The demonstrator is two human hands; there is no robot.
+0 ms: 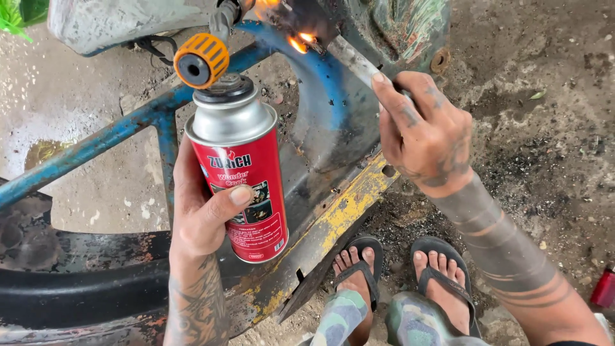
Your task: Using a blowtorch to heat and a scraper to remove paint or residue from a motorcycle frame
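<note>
Your left hand [198,218] is wrapping its fingers tight around the red gas can [240,176] just below the flame [298,41], your right hand [426,131] is pinching the metal rod [352,61] beside it, and that heat could be burning your fingers if either slips.

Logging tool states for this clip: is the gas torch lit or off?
Lit. Orange flame shows at the torch's tip against the metal frame, above the red gas can in the left hand.
</note>
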